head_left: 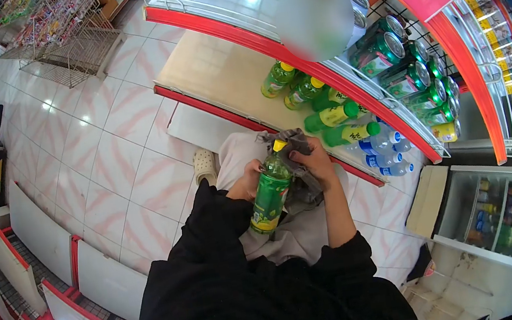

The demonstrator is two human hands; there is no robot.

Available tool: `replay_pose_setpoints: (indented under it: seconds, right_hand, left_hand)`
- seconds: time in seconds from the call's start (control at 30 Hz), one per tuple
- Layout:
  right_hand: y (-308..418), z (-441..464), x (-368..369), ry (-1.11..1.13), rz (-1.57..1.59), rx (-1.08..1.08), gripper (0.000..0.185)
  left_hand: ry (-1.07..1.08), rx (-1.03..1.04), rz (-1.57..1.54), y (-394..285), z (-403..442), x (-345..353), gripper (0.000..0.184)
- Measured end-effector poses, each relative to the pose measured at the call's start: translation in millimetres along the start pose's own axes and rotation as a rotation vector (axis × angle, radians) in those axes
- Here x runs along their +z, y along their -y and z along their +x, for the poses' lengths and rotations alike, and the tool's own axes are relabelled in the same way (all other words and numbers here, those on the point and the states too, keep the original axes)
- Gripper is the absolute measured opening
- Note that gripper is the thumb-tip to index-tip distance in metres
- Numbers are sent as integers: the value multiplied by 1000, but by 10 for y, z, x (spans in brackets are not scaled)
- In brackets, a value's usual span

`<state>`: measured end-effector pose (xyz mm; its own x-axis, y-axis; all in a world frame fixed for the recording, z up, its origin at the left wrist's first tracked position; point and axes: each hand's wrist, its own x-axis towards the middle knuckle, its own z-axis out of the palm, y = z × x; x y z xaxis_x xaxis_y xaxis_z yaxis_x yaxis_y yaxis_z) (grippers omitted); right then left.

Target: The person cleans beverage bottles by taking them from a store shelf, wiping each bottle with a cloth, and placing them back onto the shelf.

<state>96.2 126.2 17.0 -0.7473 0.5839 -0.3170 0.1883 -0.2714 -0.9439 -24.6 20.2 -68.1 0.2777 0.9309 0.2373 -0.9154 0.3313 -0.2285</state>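
Observation:
A green bottle with a yellow cap [268, 199] stands tilted over my lap, between my hands. My left hand [247, 182] is closed at the bottle's left side, its fingers partly behind the bottle. A dark grey cloth [302, 186] hangs behind and to the right of the bottle. My right hand [316, 159] is closed on the cloth near the bottle's neck. Green bottles with yellow labels [332, 116] are on the lower shelf [210, 68] in front of me, with blue-labelled water bottles [387, 158] to their right.
Green cans [394, 49] stand on the shelf above, behind a red edge [238, 35]. A glass-front fridge [492, 212] is at the right. Wire baskets [66, 46] hold packets at the upper left. Shelving with red edges [50, 235] lines the left side.

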Motion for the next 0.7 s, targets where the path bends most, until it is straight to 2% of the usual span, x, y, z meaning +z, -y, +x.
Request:
replay_pose_setpoints:
  seconds: [0.03, 0.07, 0.17, 0.2, 0.3, 0.37, 0.43, 0.53, 0.57, 0.6, 0.7]
  right_hand:
    - [-22, -14, 33, -89, -27, -17, 30]
    - [-30, -32, 65, -86, -26, -15, 30]
    - [133, -110, 219, -328, -44, -56, 25]
    - [219, -122, 275, -328, -45, -55, 25]
    - [474, -151, 451, -297, -344, -325, 21]
    - [519, -105, 510, -284, -445, -335, 22]
    - [549, -44, 559, -248, -644, -355, 23]
    - [529, 19, 658, -359, -661, -316, 23]
    - [514, 35, 691, -414, -667, -295, 23]
    - [479, 42, 723, -407, -668, -296, 23]
    - [322, -4, 793, -613, -855, -503, 23]
  left_hand:
    - [68, -58, -105, -16, -10, -11, 75]
    - [71, -53, -148, -16, -29, -19, 75]
    - [75, -46, -236, -26, -44, 17, 74]
    - [55, -28, -157, -37, -50, -15, 73]
    - [16, 8, -2, -52, -70, -76, 72]
    - [-217, 60, 385, -43, -94, -93, 61]
    - [-330, 91, 578, -48, -93, -84, 57]
    - [-356, 200, 216, -75, -104, -68, 51]
    - [-356, 207, 214, -92, -126, -102, 51]
    - [-316, 166, 125, -122, -151, -158, 57]
    - [-232, 83, -53, -166, -207, -259, 76]
